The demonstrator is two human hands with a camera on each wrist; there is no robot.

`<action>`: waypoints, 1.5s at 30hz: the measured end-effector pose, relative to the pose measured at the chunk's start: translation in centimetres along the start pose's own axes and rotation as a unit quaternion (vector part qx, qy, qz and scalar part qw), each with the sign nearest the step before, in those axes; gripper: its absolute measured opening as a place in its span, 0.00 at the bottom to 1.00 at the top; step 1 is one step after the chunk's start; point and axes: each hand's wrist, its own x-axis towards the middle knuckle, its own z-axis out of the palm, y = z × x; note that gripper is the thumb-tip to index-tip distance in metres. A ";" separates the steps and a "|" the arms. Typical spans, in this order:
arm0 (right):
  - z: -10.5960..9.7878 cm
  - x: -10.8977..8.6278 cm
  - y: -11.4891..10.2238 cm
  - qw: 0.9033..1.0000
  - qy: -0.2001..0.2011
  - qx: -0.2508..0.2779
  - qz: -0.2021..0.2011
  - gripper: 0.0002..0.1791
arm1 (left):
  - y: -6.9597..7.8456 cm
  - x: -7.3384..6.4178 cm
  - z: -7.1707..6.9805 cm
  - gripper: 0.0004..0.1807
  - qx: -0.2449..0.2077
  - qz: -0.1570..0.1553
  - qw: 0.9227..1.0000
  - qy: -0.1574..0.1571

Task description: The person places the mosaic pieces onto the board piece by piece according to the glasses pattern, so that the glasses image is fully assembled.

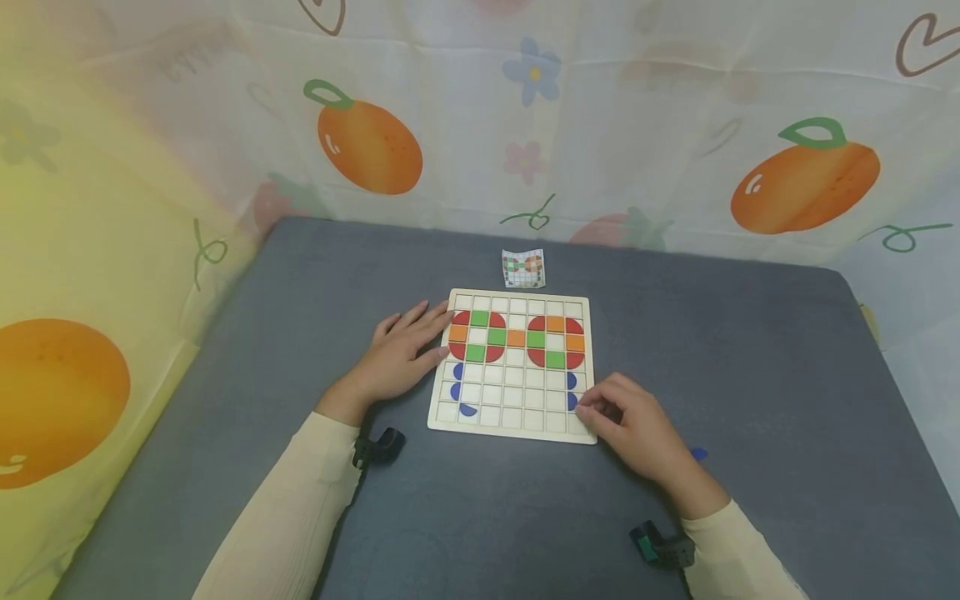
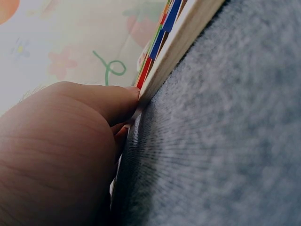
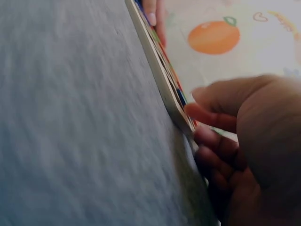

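A square board (image 1: 512,423) with a grid of cells lies on the table, carrying red, green, orange and blue tiles. My left hand (image 1: 401,354) rests with extended fingers along its left edge, the thumb (image 2: 122,101) against the rim in the left wrist view. Over the lower right edge, my right hand (image 1: 633,421) has its fingers bent, thumb and index fingertips pinching at a blue half-circle tile (image 1: 572,402). Another blue half-circle tile (image 1: 572,381) sits just above it. Several blue half-circles, one a tilted tile (image 1: 468,410), lie down the board's left side.
A small paper pattern card (image 1: 523,269) stands behind the board. One loose blue tile (image 1: 699,454) lies on the grey table (image 1: 787,400), partly behind my right wrist. A printed cloth (image 1: 465,108) hangs along the table's far edge.
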 end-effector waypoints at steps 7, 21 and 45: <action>-0.7 -0.3 0.2 1.000 -0.010 0.013 -0.001 0.06 | -0.2 0.1 0.0 0.37 0.000 0.002 1.000 -0.001; -3.4 -2.0 2.0 1.000 0.015 -0.016 0.011 0.08 | -0.2 0.1 0.1 0.36 -0.001 -0.001 1.000 -0.001; -8.8 -6.6 5.7 0.995 0.069 -0.056 0.035 0.10 | -0.1 0.0 0.0 0.36 -0.004 -0.003 1.000 -0.002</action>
